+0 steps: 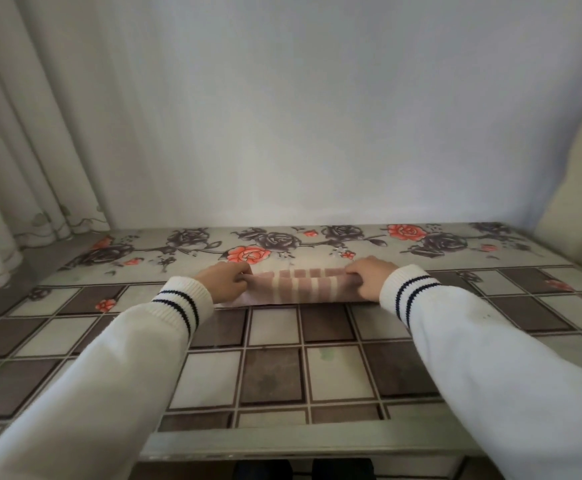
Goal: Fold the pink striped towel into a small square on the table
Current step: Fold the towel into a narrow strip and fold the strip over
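Partly folded: pink striped towel (301,285), a long strip toward counter's (282,375) far edge, ends pinched by left hand (225,280) and right hand (372,278); squaring remains.

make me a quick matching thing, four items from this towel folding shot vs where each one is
Items:
1. left hand
2. right hand
3. pink striped towel
4. curtain

Places:
A. stretched between the two hands on the table
B. hanging at the far left
C. gripping the towel's right end
D. gripping the towel's left end

Pairs: 1-D, 2-C, 3-A, 4-B
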`<control>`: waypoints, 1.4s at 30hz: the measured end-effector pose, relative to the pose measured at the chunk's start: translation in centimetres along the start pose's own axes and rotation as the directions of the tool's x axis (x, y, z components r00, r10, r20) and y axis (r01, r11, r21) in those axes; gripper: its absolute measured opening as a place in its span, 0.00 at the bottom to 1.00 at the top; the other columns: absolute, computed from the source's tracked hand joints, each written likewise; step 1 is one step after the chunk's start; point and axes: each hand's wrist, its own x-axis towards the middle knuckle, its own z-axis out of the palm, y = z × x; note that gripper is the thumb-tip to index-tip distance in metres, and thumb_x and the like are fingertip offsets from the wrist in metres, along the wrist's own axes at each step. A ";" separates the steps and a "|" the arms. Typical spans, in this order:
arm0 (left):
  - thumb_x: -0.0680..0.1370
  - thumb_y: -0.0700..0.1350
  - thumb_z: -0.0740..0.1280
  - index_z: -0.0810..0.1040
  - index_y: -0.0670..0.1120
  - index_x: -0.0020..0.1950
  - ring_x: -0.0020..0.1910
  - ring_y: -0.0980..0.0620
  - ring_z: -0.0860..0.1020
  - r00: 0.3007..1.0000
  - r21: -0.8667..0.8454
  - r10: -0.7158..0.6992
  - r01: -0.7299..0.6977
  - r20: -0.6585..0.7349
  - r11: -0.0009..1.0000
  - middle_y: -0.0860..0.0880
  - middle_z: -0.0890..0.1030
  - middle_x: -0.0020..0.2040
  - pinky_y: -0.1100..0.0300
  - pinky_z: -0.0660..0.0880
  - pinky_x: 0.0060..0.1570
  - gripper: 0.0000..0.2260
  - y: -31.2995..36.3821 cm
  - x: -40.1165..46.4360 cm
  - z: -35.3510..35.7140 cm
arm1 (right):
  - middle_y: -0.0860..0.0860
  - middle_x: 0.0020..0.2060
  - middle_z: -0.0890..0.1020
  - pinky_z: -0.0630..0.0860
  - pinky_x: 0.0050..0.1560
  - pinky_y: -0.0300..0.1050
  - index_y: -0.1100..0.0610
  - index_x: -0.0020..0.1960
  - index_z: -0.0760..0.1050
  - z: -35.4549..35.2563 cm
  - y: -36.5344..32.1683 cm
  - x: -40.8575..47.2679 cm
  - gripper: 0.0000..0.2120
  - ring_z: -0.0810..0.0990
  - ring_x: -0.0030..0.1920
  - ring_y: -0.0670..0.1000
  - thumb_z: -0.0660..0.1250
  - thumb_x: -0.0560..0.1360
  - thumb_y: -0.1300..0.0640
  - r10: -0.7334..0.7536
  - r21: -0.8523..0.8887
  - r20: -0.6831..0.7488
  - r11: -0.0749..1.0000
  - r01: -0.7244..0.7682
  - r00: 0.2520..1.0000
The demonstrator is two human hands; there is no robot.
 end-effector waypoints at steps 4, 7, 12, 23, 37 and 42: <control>0.77 0.41 0.56 0.70 0.46 0.46 0.48 0.46 0.74 0.999 0.014 -0.011 0.012 -0.031 1.000 0.40 0.79 0.54 0.53 0.71 0.53 0.05 -0.5 1.2 -1.1 | 0.54 0.32 0.73 0.66 0.38 0.45 0.55 0.29 0.62 -0.8 0.7 2.1 0.11 0.79 0.43 0.59 0.57 0.67 0.66 0.033 0.071 -0.051 0.997 -0.029 0.998; 0.78 0.40 0.56 0.74 0.42 0.55 0.57 0.42 0.76 0.998 0.023 -0.039 0.040 -0.056 0.999 0.39 0.79 0.58 0.53 0.71 0.57 0.10 -0.6 2.1 -1.4 | 0.50 0.30 0.70 0.66 0.39 0.42 0.55 0.31 0.64 -1.6 0.8 3.0 0.10 0.74 0.40 0.55 0.58 0.69 0.65 0.062 0.081 -0.073 0.995 -0.056 0.995; 0.78 0.40 0.55 0.73 0.44 0.60 0.59 0.43 0.75 0.991 0.005 -0.109 0.109 -0.076 0.994 0.41 0.78 0.61 0.52 0.71 0.58 0.14 -1.3 3.9 -1.0 | 0.53 0.40 0.77 0.67 0.42 0.42 0.53 0.38 0.69 -1.5 1.0 4.6 0.08 0.77 0.50 0.57 0.58 0.73 0.63 0.101 0.069 -0.075 0.993 -0.096 0.992; 0.78 0.38 0.55 0.68 0.45 0.68 0.66 0.43 0.71 0.977 0.032 -0.182 0.186 -0.110 0.982 0.42 0.72 0.67 0.51 0.68 0.64 0.18 -1.9 7.0 1.3 | 0.56 0.60 0.78 0.63 0.66 0.50 0.52 0.49 0.68 0.6 1.3 7.1 0.06 0.74 0.62 0.56 0.57 0.75 0.61 0.124 -0.081 -0.122 0.988 -0.135 0.985; 0.78 0.42 0.54 0.72 0.42 0.61 0.65 0.44 0.72 0.965 0.069 -0.259 0.262 -0.048 0.963 0.43 0.73 0.66 0.48 0.69 0.63 0.14 -2.2 8.9 3.1 | 0.55 0.64 0.75 0.60 0.67 0.52 0.59 0.63 0.68 2.8 1.7 8.9 0.16 0.74 0.63 0.54 0.52 0.78 0.58 0.175 -0.116 -0.087 0.976 -0.185 0.981; 0.79 0.41 0.53 0.71 0.43 0.63 0.65 0.42 0.72 0.962 0.142 -0.267 0.273 -0.066 0.951 0.42 0.73 0.67 0.48 0.69 0.63 0.15 -2.1 9.3 3.6 | 0.55 0.65 0.74 0.61 0.66 0.53 0.59 0.64 0.67 3.4 1.9 9.1 0.17 0.73 0.64 0.55 0.54 0.77 0.57 0.191 -0.119 -0.089 0.972 -0.201 0.978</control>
